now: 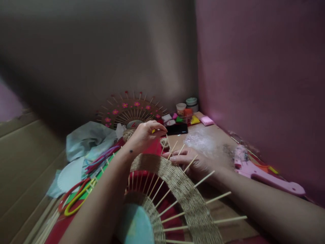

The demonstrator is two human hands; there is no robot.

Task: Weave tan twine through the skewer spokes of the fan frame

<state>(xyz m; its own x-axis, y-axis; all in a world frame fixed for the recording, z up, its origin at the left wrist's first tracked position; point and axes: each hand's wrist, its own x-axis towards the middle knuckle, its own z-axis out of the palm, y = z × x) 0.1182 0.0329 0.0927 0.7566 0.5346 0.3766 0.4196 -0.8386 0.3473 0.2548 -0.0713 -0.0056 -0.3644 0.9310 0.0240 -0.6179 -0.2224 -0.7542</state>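
Spanning the near part of the table (pixel 220 135), a curved frame of thin sticks and woven twine (pixel 186 178) is held up between both hands. The left hand (pixel 148 131) is raised above the upper end of the woven band, and a thin pale strand (pixel 168 139) is pinched between its thumb and fingertips, the other fingers being loosely bent. By the right hand (pixel 191 158), the outer edge of the band is gripped among the protruding stick ends, with the thumb and fingers drawn close together; the fingers farther back are partly hidden by the sticks. At the frame's centre a pale blue-green disc (pixel 138 225) is bordered by a narrower woven band.

Just beyond the hands, a small twine coil (pixel 164 143) and a black phone (pixel 177 128) are seen. A larger twine ball (pixel 129 134) is partly covered by the left hand's wrist. Toward the left edge, scissors with red and yellow handles (pixel 66 210), a bundle of coloured stems (pixel 101 159) and a white paper plate (pixel 69 174) are laid. Along the right edge, a pink glue gun (pixel 266 178) is placed. Near the far corner, cups (pixel 181 108) and coloured packets (pixel 195 119) are gathered, and a flowered fan-shaped piece (pixel 130 102) is stood against the wall.
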